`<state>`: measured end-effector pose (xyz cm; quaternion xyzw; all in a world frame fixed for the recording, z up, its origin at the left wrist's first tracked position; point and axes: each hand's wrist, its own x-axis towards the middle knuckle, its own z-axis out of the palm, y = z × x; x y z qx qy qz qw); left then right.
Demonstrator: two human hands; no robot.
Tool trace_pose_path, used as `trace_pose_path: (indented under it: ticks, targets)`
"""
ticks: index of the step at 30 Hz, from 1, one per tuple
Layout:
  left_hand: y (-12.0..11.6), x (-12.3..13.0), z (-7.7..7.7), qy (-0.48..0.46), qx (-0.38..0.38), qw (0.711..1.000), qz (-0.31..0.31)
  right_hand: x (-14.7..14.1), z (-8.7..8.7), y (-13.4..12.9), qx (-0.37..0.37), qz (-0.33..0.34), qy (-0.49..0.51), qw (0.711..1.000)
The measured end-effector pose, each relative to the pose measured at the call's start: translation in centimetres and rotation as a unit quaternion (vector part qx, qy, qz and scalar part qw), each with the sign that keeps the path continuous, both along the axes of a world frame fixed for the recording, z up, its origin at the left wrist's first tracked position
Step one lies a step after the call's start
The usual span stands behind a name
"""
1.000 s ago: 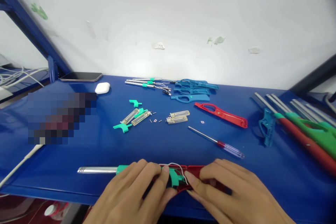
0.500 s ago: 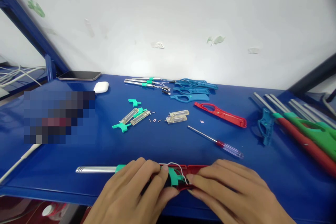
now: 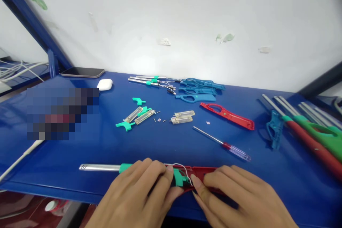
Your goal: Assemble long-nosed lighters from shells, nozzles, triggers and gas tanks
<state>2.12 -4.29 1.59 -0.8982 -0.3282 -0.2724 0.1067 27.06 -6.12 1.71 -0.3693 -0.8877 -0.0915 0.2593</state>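
A long-nosed gas lighter (image 3: pixel 211 171) lies opened near the table's front edge, its red half-casing facing up. Its metal tube (image 3: pixel 100 167), with a green collar, points left. My left hand (image 3: pixel 141 188) is closed around the casing behind the collar, thumb and fingertips beside the green trigger (image 3: pixel 178 177). A thin white wire (image 3: pixel 184 169) loops over the trigger toward the fingertips of my right hand (image 3: pixel 235 192). Those fingers are pinched at the wire's end, partly over the red casing. The casing's inside under both hands is mostly hidden.
Beyond my hands lie a screwdriver (image 3: pixel 223 144), a red casing half (image 3: pixel 227 115), clear fuel tanks (image 3: pixel 182 120), green triggers (image 3: pixel 125 125), small screws, tube assemblies (image 3: pixel 145 82) and blue casings (image 3: pixel 200 87). Whole lighters (image 3: pixel 307 139) stand at right; a phone (image 3: pixel 82 72) and white case (image 3: pixel 104 84) at left.
My right hand has shifted slightly, its fingertips more bent and the thumb lower, uncovering more red casing. My left hand keeps its hold. The whole view has moved a little.
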Motion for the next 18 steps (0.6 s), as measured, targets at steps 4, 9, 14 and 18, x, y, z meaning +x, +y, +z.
trace_pose_path:
  ticks: [4, 9, 14, 18]
  targets:
    - [0.0, -0.4, -0.1, 0.005, -0.025, 1.0, -0.017, -0.1, 0.0, 0.0, 0.012, 0.0, -0.021, 1.0]
    - [-0.6, -1.2, -1.5, 0.022, -0.038, 0.999, -0.011, -0.2, 0.3, 0.0, -0.031, -0.013, 0.045, 0.998]
    - [-1.6, -1.7, -4.2, -0.006, -0.024, 0.999, 0.041, -0.1, 1.0, 0.2, -0.02, -0.037, 0.061, 0.997]
    - [-1.9, -1.6, -4.2, 0.014, -0.033, 0.999, 0.037, -0.1, 1.2, 0.1, -0.003, -0.041, 0.064, 0.997]
